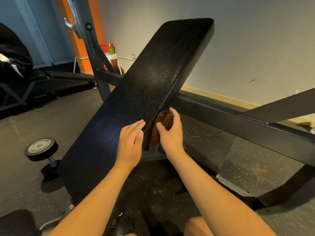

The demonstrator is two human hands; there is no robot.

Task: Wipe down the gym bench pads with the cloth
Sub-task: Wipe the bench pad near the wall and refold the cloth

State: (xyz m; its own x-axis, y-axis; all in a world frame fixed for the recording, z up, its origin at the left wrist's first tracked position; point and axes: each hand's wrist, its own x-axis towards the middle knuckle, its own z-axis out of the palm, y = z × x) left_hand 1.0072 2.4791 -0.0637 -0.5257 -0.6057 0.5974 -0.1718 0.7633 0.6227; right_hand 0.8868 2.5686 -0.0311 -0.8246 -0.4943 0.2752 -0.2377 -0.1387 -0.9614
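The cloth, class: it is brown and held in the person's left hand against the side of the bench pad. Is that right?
No, the hand is wrong. The head view shows the brown cloth held in the right hand against the side of the bench pad.

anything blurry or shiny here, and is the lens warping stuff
Head view: the right hand and its brown cloth are motion-blurred; the left hand on the bench pad is sharper; a soft sheen lies on the pad's pebbled top; the wide lens slightly bows the frame bar.
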